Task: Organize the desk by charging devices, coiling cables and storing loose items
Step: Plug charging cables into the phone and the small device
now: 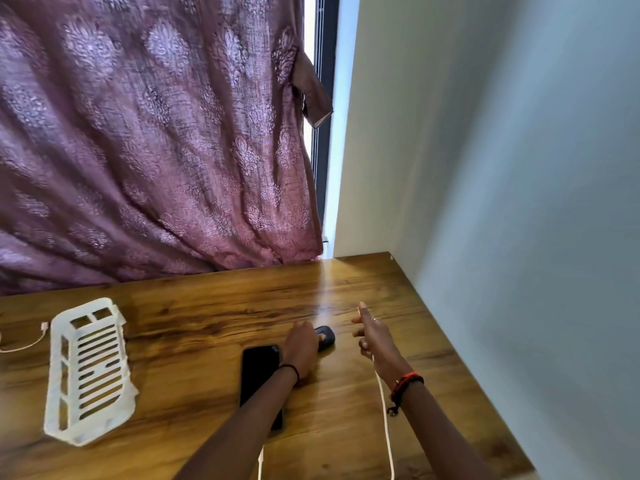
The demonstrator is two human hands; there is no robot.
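On the wooden desk (214, 320) my left hand (300, 346) grips a small dark device (327, 336), its fingers curled round it. A black phone (259, 372) lies flat just left of that hand, partly under my forearm. My right hand (370, 332) hovers to the right with thumb and forefinger stretched out, its lower fingers curled on a white cable (384, 410) that hangs down toward the desk's near edge. Another white cable end (261, 462) shows below the phone.
A white slotted plastic basket (90, 368) lies at the left of the desk, with a thin pale cable (26, 342) beside it at the far left edge. A purple patterned curtain (156, 133) hangs behind the desk. A pale wall (519, 202) bounds the right side.
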